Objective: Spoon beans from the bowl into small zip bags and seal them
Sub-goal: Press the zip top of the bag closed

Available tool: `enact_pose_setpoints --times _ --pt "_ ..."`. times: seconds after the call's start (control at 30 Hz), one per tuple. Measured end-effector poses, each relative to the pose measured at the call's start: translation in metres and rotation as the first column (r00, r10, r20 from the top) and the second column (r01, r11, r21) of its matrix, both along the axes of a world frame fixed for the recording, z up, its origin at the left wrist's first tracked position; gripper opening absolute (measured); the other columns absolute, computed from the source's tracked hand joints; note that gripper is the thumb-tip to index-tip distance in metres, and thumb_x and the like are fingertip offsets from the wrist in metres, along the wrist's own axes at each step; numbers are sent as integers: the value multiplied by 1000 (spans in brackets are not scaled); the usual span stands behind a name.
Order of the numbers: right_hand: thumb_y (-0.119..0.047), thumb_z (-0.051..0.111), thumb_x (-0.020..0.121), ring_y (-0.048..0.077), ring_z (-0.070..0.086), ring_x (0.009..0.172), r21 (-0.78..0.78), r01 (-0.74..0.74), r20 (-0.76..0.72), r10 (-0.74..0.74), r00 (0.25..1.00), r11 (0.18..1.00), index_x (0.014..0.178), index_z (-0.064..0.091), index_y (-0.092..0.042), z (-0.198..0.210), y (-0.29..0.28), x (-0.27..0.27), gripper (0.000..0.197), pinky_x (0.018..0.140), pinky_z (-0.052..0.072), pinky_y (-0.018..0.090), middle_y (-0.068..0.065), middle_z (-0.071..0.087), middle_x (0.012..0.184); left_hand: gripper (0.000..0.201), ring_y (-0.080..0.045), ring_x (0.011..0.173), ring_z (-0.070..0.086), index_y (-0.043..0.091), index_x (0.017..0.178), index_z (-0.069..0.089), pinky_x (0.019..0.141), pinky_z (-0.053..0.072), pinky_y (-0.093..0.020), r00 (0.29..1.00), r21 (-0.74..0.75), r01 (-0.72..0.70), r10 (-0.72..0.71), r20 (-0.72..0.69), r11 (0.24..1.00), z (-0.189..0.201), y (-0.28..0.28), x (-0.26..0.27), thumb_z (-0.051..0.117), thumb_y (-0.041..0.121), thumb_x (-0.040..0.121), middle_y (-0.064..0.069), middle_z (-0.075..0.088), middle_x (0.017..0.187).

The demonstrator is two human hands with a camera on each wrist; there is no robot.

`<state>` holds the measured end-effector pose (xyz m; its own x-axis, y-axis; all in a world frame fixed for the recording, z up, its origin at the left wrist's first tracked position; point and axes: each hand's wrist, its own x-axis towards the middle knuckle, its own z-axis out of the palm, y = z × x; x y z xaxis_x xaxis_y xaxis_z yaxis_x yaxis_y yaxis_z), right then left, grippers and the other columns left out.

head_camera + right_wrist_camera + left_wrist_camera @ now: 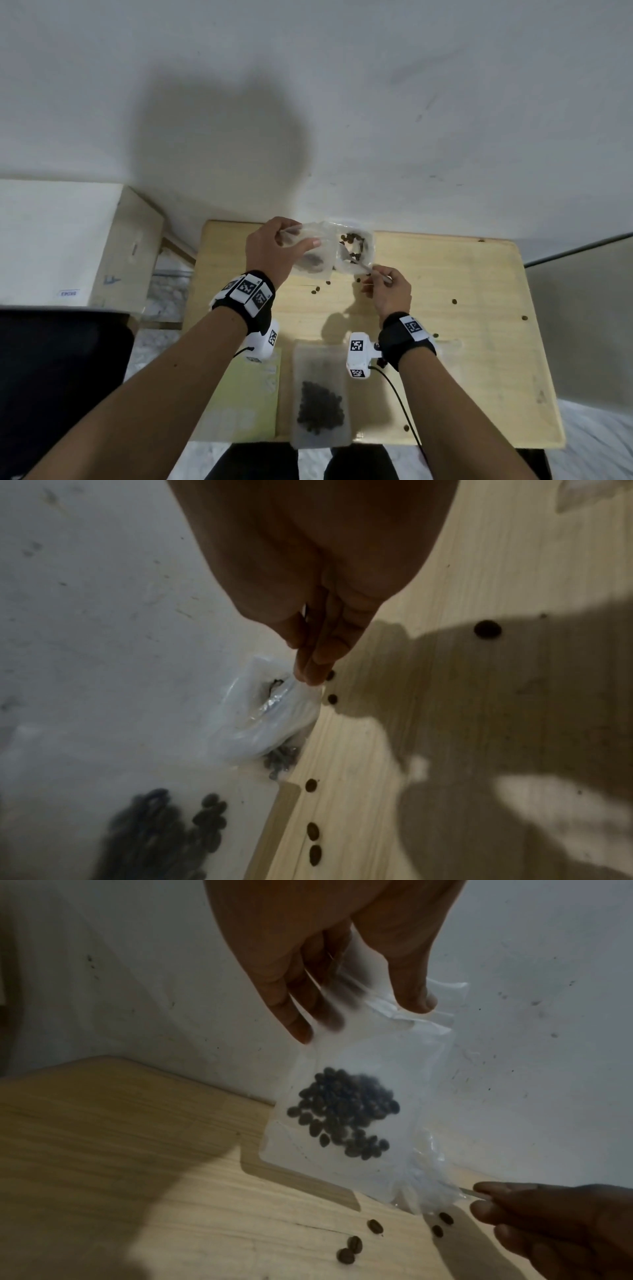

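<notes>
- Left hand (274,248) is up over the far edge of the wooden table (462,308), pinching the mouth of a clear zip bag (346,1123) between thumb and curled fingers (291,1010); thumb on one side of the opening, fingers on the other.
- Bag hangs down from that pinch, bottom edge just above the tabletop. A dark clump of beans in the bag (342,1115) sits in its lower half.
- Right hand (388,291) is just right of the bag, fingers pressed together, pinching a thin clear spoon handle (371,270). From the right wrist view the fingertips (315,669) are bunched tight at the rim of the container.
- Spoon reaches into the clear bowl (368,255) at the table's far edge, next to the held bag. Beans in the bowl (354,245) form a thin ring, not much there. Can't tell whether the spoon is loaded.
- Loose beans (315,291) are scattered on the table below both hands, more off to the right.
- A second zip bag (320,394) lies flat at the near edge with a dark pile of beans inside; can't tell whether its zip is closed.
- Pale green sheet (246,394) lies left of that bag, under the left forearm.
- Cardboard box (85,240) stands off the table's left side.
</notes>
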<state>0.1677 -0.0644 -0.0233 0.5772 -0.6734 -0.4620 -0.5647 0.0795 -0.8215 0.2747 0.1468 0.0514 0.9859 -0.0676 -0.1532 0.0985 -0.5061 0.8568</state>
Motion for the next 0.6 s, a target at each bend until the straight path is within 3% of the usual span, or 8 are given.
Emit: enact_pose_setpoints --times 0.13,0.2,0.27,0.33,0.47,0.6 --pt "-30 74 93 23 76 77 -28 -52 -17 51 999 998 93 75 -31 -6 -2 1 2 81 64 46 3 79 87 39 -2 80 66 26 97 74 69 46 -3 1000 -4 29 -29 -2 1000 -3 3 0 94 46 70 17 74 92" --pt "-39 76 90 17 74 81 -104 -78 -34 75 997 992 101 75 -35 2 -5 0 12 86 61 37 0 78 95 38 -4 80 68 28 94 73 70 50 -7 999 -4 35 -35 3 999 -2 2 0 94 47 68 17 74 90" --pt "-40 75 92 10 65 81 -241 -126 -73 112 991 962 117 71 -28 19 -9 -2 28 85 52 28 5 69 107 38 -8 81 69 30 91 73 73 54 -15 1000 -24 25 -26 -14 999 0 -1 0 95 48 66 16 75 89" --pt "-39 75 92 9 59 80 -356 -159 -66 145 987 921 122 70 -21 40 -15 -3 35 82 47 27 6 56 113 38 -8 80 68 30 89 73 72 53 -18 999 -60 18 -20 -31 998 6 -8 0 96 47 64 14 75 89" --pt "-34 76 92 18 59 90 -515 -193 24 239 971 835 111 74 -16 81 -21 7 26 81 49 28 3 50 111 39 0 77 64 27 92 76 71 47 -13 999 -98 40 -39 4 994 24 -25 -1 96 47 65 16 74 89" --pt "-31 77 91 4 60 81 -501 -230 118 330 937 834 104 77 -21 122 -23 14 16 72 43 7 -1 62 100 45 -3 81 69 22 95 76 74 47 -9 986 -6 96 -94 137 995 47 -42 -6 93 53 67 17 74 91"
